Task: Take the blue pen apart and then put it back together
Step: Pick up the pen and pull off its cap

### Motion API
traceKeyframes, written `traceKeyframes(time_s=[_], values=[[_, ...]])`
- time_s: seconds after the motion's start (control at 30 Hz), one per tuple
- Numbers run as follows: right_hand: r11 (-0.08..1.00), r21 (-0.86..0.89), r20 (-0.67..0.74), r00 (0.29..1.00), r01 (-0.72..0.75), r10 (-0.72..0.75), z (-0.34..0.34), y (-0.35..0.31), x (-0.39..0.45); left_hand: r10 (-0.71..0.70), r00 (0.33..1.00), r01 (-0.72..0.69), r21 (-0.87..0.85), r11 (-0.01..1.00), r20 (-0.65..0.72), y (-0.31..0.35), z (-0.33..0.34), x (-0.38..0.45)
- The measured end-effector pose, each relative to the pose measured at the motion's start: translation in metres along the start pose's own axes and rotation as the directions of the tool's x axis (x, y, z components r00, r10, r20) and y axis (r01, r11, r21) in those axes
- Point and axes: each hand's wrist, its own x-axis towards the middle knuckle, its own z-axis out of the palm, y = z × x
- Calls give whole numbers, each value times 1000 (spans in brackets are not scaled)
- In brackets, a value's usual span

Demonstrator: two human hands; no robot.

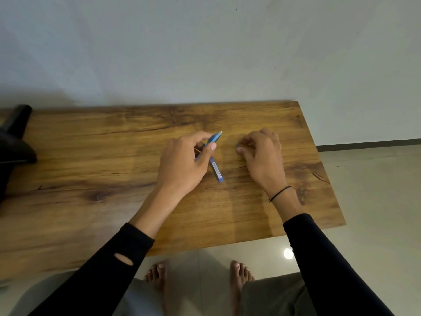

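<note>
Left hand [184, 160], fingers curled and thumb pressed in, grips a light blue pen part [213, 139] whose pale tip points up and toward the far edge of the wooden table [91, 156]. A second, darker blue pen barrel [217, 170] bearing a white label lies flat on the table just beside and partly under the left thumb, running toward the near edge; whether the hand touches it cannot be told. Right hand [262, 153] rests near the table's right edge, knuckles up and fingers bent with the tips at the surface; something small and dark shows at the fingertips, too blurred to identify, so whether it grasps anything cannot be told. A thin black band [279, 193] circles the right wrist, and black sleeves cover both forearms. A black object [16, 142] sits at the table's left edge. Bare feet stand on the pale tiled floor [364, 190] below the near edge.
</note>
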Motion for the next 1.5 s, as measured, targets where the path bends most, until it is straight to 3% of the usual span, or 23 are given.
traceKeyframes(time_s=[0.1,0.17,0.23,0.3,0.47,0.67,0.83,0.97,1.17,1.27,1.4,1.5], values=[[994,104,-40,999,-15,19,-12,-4,4,-2,1000,2,-5,1000,14,0,-1,1],[956,293,-102,995,15,16,-21,-11,6,2,1000,-2,-7,1000,25,1,-1,1],[862,507,-57,998,20,11,-24,-19,5,3,999,-3,-4,1000,33,2,-1,2],[788,615,17,1000,-1,-13,-24,-25,3,13,999,-13,2,1000,44,4,0,1],[759,650,110,993,-36,-47,-23,-30,0,46,997,-47,27,999,55,7,0,0],[716,694,127,992,-75,-19,-27,-30,-1,51,997,-54,53,997,63,13,1,-1],[757,645,64,995,-104,82,-30,-26,4,32,998,-36,79,996,53,10,2,-1],[949,300,49,995,-97,87,-29,-9,8,1,1000,-1,98,995,7,4,-1,2],[995,-37,81,992,-94,97,-19,-2,4,-23,999,28,261,965,-22,-8,-3,7],[993,-61,51,993,-101,104,-17,-5,3,7,999,13,382,924,-49,-12,-6,6],[987,57,-39,988,-150,152,-22,-6,5,7,997,28,474,880,-72,-18,-7,7],[985,145,-114,987,-95,112,-24,-19,1,-5,998,35,512,858,-60,-21,-6,9]])
